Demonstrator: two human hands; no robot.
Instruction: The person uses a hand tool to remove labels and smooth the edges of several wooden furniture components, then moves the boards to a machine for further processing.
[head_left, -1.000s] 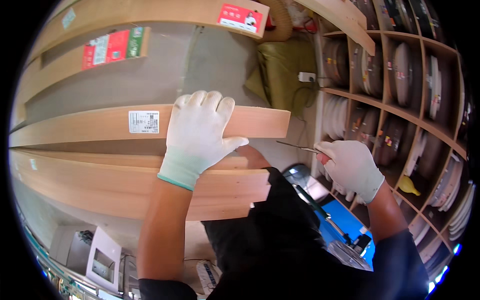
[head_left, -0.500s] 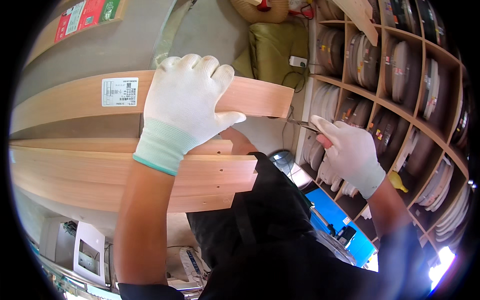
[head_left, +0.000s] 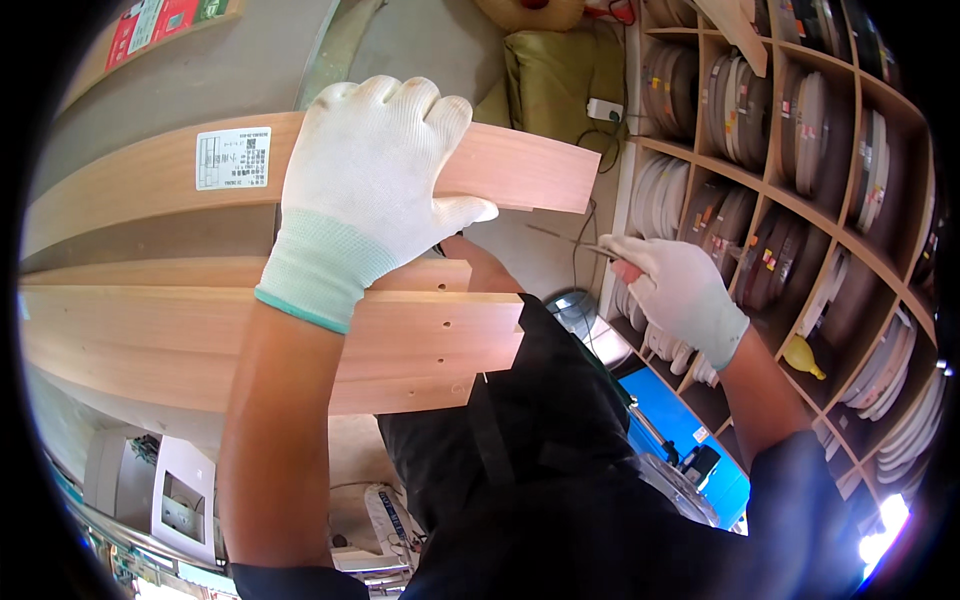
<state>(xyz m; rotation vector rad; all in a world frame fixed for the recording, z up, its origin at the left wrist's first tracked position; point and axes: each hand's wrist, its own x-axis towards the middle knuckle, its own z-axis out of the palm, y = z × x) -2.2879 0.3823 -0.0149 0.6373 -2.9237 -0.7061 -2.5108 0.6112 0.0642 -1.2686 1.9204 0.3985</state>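
Note:
My left hand (head_left: 375,165), in a white knit glove with a green cuff, lies across a light wooden board (head_left: 535,168) and grips it. Its fingers bend over the far edge, while the thumb sticks out along the near one. A white printed label (head_left: 232,158) is stuck to this board, left of the hand. Below the board's right end, my right hand (head_left: 680,295), gloved too, is closed round a thin pointed metal tool (head_left: 570,238). The tool's tip points left, apart from the board; its handle is hidden in the glove, so its exact kind does not show.
More wooden boards (head_left: 430,345) with small holes near their ends lie stacked under my left forearm. On the right stands a shelf (head_left: 765,185) filled with rolls of edge banding. An olive sack (head_left: 560,85) and a cable lie behind the board. A blue machine (head_left: 650,400) stands beyond my body.
My right hand has moved left and slightly down, and more of the metal tool shows. The board under my left hand appears slightly higher in the picture, with the whole view shifted a little.

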